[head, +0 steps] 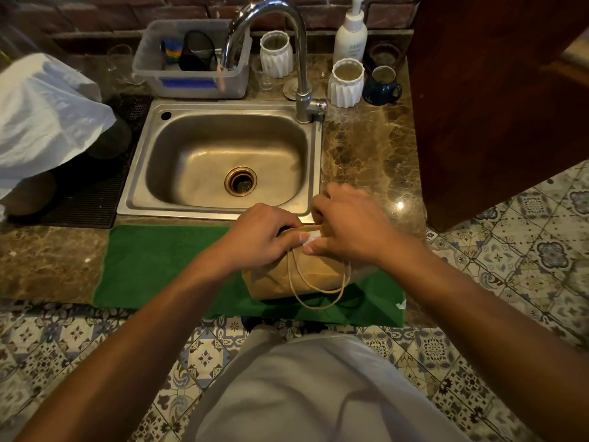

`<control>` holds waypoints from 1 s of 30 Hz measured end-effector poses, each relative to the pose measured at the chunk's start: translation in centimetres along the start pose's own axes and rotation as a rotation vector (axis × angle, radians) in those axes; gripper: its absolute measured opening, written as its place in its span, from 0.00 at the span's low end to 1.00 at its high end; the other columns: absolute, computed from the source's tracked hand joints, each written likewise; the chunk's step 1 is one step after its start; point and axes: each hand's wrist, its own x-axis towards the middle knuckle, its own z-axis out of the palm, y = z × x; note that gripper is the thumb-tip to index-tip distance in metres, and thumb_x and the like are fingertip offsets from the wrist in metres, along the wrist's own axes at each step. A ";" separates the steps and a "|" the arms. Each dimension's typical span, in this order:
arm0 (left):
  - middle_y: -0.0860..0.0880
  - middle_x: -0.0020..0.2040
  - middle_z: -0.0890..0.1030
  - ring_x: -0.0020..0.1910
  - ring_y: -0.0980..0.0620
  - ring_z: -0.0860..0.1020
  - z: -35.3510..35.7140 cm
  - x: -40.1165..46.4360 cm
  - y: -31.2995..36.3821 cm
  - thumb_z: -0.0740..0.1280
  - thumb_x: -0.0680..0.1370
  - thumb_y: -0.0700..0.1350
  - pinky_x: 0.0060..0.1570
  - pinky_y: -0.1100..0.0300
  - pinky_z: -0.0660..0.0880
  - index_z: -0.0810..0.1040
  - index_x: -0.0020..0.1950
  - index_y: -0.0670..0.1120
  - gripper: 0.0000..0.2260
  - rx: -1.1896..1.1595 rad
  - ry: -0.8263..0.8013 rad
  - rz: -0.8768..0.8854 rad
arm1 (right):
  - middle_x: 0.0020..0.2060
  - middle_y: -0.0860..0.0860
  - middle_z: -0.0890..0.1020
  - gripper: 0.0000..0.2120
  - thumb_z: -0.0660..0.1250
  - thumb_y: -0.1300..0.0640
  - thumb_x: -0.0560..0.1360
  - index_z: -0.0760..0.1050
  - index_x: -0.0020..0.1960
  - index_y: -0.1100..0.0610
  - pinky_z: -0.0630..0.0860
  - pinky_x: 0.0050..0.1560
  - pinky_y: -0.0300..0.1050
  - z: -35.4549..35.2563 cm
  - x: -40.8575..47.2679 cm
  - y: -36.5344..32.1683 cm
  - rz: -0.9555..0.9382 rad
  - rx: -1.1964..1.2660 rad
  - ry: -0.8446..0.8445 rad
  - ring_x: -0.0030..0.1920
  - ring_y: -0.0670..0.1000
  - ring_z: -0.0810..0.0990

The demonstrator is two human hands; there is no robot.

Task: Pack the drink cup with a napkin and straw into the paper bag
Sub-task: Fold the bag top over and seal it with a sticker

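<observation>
A brown paper bag (306, 275) with twine handles stands on a green cloth (159, 266) at the counter's front edge. My left hand (259, 237) and my right hand (347, 226) both press on the bag's folded top, fingers closed over it. A small white piece, perhaps a napkin or sticker (310, 239), shows between my fingertips. The drink cup and straw are hidden; I cannot tell whether they are inside the bag.
A steel sink (220, 164) with a tall tap (299, 59) lies right behind the bag. White ribbed cups (345, 82), a dark mug (382, 86), a pump bottle (350, 33) and a plastic tub (191, 62) stand at the back. A white plastic bag (41, 116) sits left, a wooden panel (494, 90) right.
</observation>
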 end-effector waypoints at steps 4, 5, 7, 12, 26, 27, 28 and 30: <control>0.52 0.34 0.81 0.33 0.51 0.76 -0.3 0.0 -0.4 0.65 0.78 0.58 0.34 0.47 0.73 0.84 0.45 0.51 0.14 0.013 0.014 -0.008 | 0.51 0.50 0.72 0.25 0.70 0.33 0.70 0.76 0.58 0.49 0.68 0.53 0.51 0.3 0.3 -0.4 0.016 -0.009 -0.002 0.54 0.52 0.71; 0.52 0.34 0.81 0.33 0.52 0.77 -0.4 -0.2 -0.6 0.65 0.78 0.58 0.34 0.47 0.74 0.84 0.44 0.51 0.14 0.008 0.014 -0.008 | 0.52 0.50 0.73 0.26 0.70 0.33 0.70 0.76 0.59 0.49 0.68 0.54 0.52 0.3 0.1 0.0 0.032 -0.004 -0.011 0.56 0.53 0.71; 0.53 0.34 0.80 0.33 0.53 0.76 -0.4 -0.6 -0.8 0.66 0.78 0.58 0.34 0.48 0.73 0.84 0.44 0.51 0.13 -0.012 0.012 -0.007 | 0.52 0.48 0.72 0.26 0.70 0.32 0.70 0.76 0.60 0.48 0.67 0.53 0.51 0.3 -0.4 0.5 0.023 0.025 -0.022 0.55 0.51 0.70; 0.54 0.34 0.81 0.33 0.56 0.77 0.0 -1.0 -0.9 0.67 0.77 0.60 0.34 0.50 0.74 0.85 0.45 0.52 0.14 -0.040 0.029 -0.023 | 0.47 0.44 0.70 0.18 0.69 0.37 0.75 0.82 0.56 0.48 0.61 0.49 0.47 0.2 -1.0 1.3 -0.085 0.143 0.039 0.50 0.49 0.67; 0.58 0.41 0.86 0.39 0.60 0.82 -0.6 -3.3 -1.8 0.73 0.75 0.56 0.39 0.53 0.79 0.88 0.51 0.52 0.11 -0.204 0.126 -0.154 | 0.40 0.40 0.72 0.15 0.71 0.38 0.73 0.85 0.47 0.49 0.63 0.45 0.48 0.9 -1.9 4.5 -0.073 0.290 0.114 0.48 0.50 0.70; 0.58 0.41 0.87 0.40 0.60 0.83 -0.7 -3.2 -1.7 0.73 0.75 0.56 0.40 0.53 0.79 0.88 0.51 0.52 0.10 -0.219 0.118 -0.161 | 0.41 0.41 0.73 0.15 0.71 0.38 0.72 0.85 0.47 0.49 0.64 0.45 0.48 1.0 -2.0 4.7 -0.072 0.305 0.107 0.48 0.50 0.71; 0.58 0.42 0.87 0.41 0.60 0.83 -0.7 -3.1 -1.6 0.74 0.75 0.55 0.41 0.53 0.79 0.88 0.51 0.52 0.10 -0.234 0.107 -0.166 | 0.41 0.43 0.75 0.16 0.71 0.37 0.72 0.85 0.47 0.49 0.66 0.44 0.49 1.0 -2.2 4.9 -0.073 0.322 0.099 0.49 0.51 0.72; 0.57 0.43 0.87 0.42 0.60 0.83 -0.8 -3.0 -1.6 0.74 0.74 0.54 0.43 0.52 0.80 0.88 0.51 0.52 0.10 -0.245 0.103 -0.166 | 0.43 0.45 0.78 0.18 0.69 0.36 0.71 0.86 0.47 0.49 0.71 0.46 0.52 0.9 -2.6 5.5 -0.074 0.370 0.086 0.49 0.51 0.73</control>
